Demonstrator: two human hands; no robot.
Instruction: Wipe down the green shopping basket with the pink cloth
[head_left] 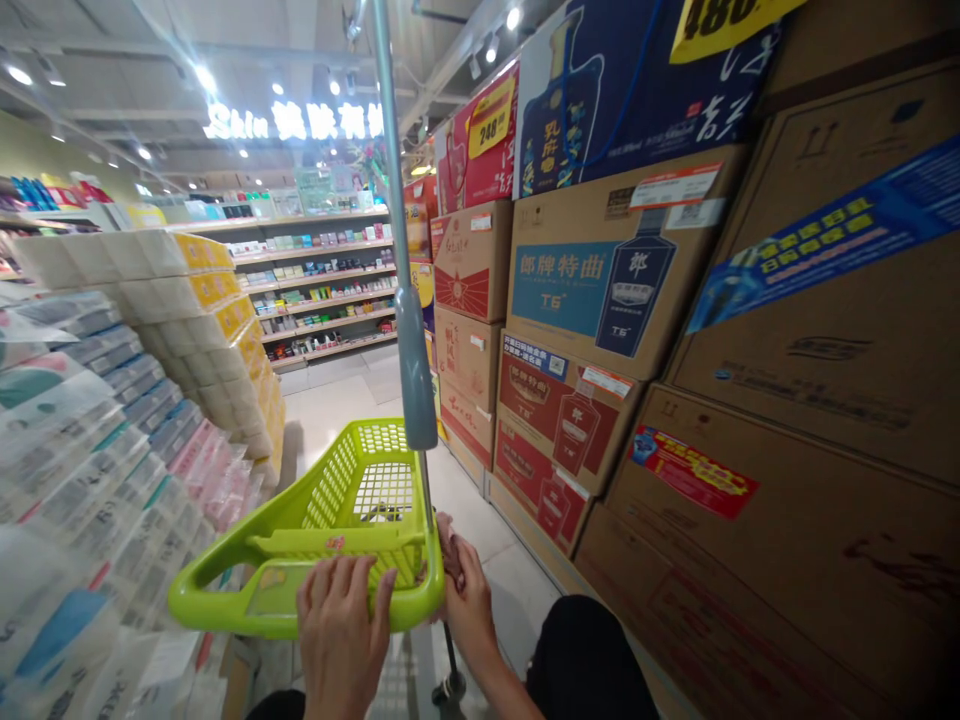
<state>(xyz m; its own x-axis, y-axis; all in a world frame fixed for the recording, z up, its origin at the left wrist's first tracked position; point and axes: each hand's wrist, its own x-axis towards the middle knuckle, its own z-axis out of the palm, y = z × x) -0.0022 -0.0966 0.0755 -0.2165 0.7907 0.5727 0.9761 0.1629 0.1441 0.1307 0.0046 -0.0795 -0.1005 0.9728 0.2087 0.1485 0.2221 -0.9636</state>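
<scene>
A lime-green plastic shopping cart [307, 500] with a latticed basket stands right in front of me. My left hand [341, 625] lies over its near handle rim, fingers curled over the top and thumb to the right. At the cart's right near corner, my right hand [472, 600] pinches a crumpled brownish cloth [450, 550] against the outer side. Part of the cloth is hidden by my fingers. A tall pole with a grey grip sleeve [415, 370] rises along the cart's right side; its lower end is hidden behind the rim.
Stacked liquor cartons [570, 290] line the right side closely. On the left are piles of plastic-wrapped packs [112, 450] and yellow-and-white paper bundles [217, 330]. Shelves of small goods [322, 270] stand at the back, beyond a pale tiled floor [330, 390]. A dark knee [589, 660] shows below.
</scene>
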